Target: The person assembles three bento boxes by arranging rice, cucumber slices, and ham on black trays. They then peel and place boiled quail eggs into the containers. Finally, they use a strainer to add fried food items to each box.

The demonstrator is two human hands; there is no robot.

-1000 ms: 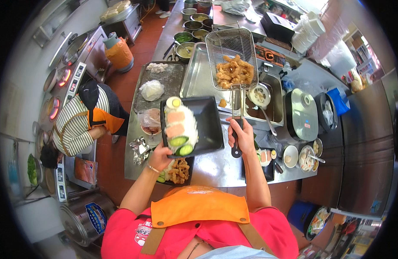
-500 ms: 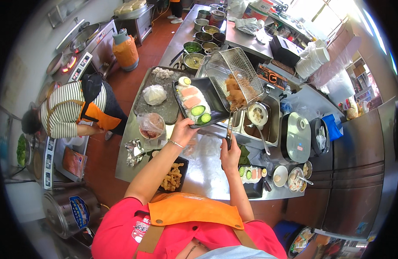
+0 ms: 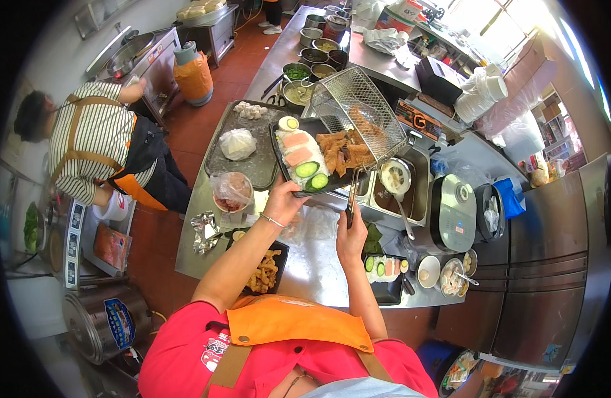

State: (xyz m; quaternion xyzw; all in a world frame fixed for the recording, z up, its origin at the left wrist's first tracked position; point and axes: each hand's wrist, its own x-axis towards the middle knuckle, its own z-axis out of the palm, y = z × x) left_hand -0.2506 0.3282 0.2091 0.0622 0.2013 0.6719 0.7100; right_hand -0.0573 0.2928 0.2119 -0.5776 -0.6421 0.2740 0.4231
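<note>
My left hand [image 3: 285,200] grips the near edge of a black food tray [image 3: 281,154]. Along the tray's left side lie white rice [image 3: 311,147], half a boiled egg [image 3: 288,124], pink ham slices [image 3: 299,156] and cucumber slices [image 3: 307,169]. Golden fried cutlet pieces [image 3: 339,151] fill its right side, partly under the tilted wire fry basket [image 3: 358,99]. In my right hand [image 3: 350,235] are metal tongs [image 3: 351,196], closed around the black handle part, with their tips by the fried pieces at the tray's near right. What supports the basket is hidden.
Left stands a metal baking tray [image 3: 259,142] with a bagged white lump. A second tray of fried strips [image 3: 262,272] and another rice tray [image 3: 385,288] lie near me. Right are a ladle [image 3: 402,199] over a sauce well and a rice cooker [image 3: 455,209]. A co-worker [image 3: 100,146] bends at the left stoves.
Fried pieces have slid from the basket onto the tray's right side. The basket has shifted slightly left. The co-worker has turned, with one arm stretched toward the stove.
</note>
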